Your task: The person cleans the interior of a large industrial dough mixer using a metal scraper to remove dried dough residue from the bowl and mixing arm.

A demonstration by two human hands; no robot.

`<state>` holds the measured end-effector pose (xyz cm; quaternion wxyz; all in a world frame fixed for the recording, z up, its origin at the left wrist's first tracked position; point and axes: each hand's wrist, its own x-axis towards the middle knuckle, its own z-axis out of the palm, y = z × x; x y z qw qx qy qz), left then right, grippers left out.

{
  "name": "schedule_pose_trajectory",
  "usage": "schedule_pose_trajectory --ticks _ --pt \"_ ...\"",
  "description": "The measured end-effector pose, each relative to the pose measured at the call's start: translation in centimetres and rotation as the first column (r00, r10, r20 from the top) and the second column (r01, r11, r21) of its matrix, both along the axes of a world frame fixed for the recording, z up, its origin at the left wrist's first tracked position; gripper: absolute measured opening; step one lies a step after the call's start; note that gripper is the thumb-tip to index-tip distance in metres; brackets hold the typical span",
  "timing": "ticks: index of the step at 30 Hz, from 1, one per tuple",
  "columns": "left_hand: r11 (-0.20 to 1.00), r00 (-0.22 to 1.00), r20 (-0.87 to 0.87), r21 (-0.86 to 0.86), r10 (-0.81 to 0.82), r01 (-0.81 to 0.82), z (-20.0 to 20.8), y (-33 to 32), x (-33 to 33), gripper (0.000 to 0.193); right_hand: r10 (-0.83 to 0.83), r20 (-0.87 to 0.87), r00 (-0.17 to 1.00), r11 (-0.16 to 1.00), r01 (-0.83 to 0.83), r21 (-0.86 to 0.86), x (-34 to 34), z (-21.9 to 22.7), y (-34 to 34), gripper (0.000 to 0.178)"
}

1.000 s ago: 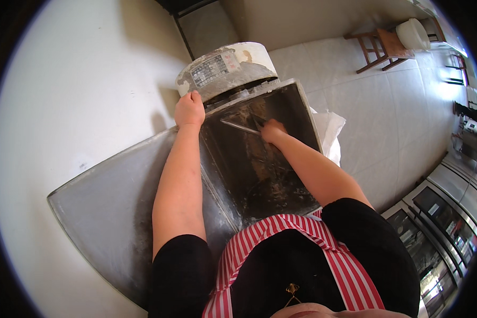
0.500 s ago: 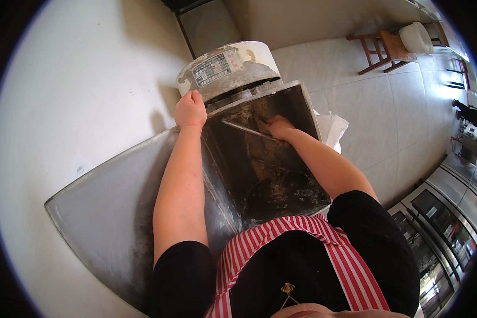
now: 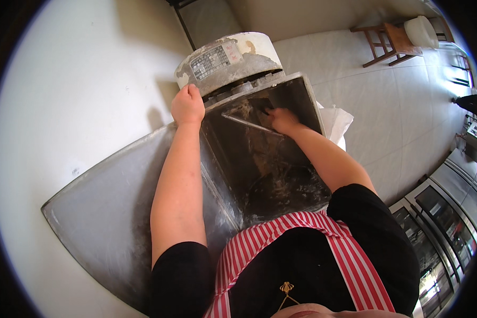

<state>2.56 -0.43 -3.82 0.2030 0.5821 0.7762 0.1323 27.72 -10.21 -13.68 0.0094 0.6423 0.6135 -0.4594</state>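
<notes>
An open, worn metal tub (image 3: pixel 317 114) with flour-like residue inside stands in front of me, joined to a peeling white-and-grey machine housing (image 3: pixel 254 50). My left hand (image 3: pixel 188 105) is closed in a fist at the housing's lower left corner, by the tub's rim; whatever its fingers grip is hidden. Inside the tub, near its far wall, my right hand (image 3: pixel 285 121) reaches down with bent fingers. A small dark patch shows at its fingertips, and I cannot make out whether it is a held thing. A thin metal bar (image 3: pixel 249 124) slants across the tub beside this hand.
A grey metal panel (image 3: pixel 106 212) spreads left of the tub against the white wall (image 3: pixel 63 106). White sheeting (image 3: pixel 336 123) hangs at the tub's right side. Farther off are a wooden chair (image 3: pixel 400 42), a white bucket (image 3: pixel 421 32) and glass-fronted steel cabinets (image 3: pixel 442 212).
My right hand has shifted slightly toward the tub's far wall, its fingers turned more downward. The left hand stays at the housing corner. The whole view has shifted a little.
</notes>
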Motion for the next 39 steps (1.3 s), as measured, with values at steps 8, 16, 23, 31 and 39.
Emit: schedule_pose_trajectory --ticks 8,16,23,31,39 --pt "0.999 1.000 -0.005 0.032 0.021 -0.021 -0.4 -0.3 -0.3 0.036 0.203 0.126 0.971 0.979 -0.206 0.006 -0.6 3.1 1.3 0.042" --pt "0.998 1.000 0.002 0.058 0.026 -0.026 -0.2 -0.3 -0.2 0.035 -0.060 0.080 0.995 0.998 0.060 -0.003 -2.0 3.2 0.4 0.042" --pt "0.996 1.000 -0.029 0.090 0.004 -0.001 -0.5 -0.1 0.1 0.035 -0.240 0.059 0.969 0.971 0.240 0.007 0.2 1.5 -2.2 0.034" --pt "0.982 0.999 0.021 0.187 -0.032 0.027 -0.5 -0.4 0.1 0.035 -0.956 -0.290 0.039 0.257 0.584 -0.770 -2.1 3.3 -2.1 0.011" --pt "0.941 0.996 0.044 0.333 -0.081 0.062 -2.0 -0.3 -0.9 0.036 -0.974 -0.197 -0.108 0.086 0.631 -0.771 -5.5 2.5 0.1 0.012"
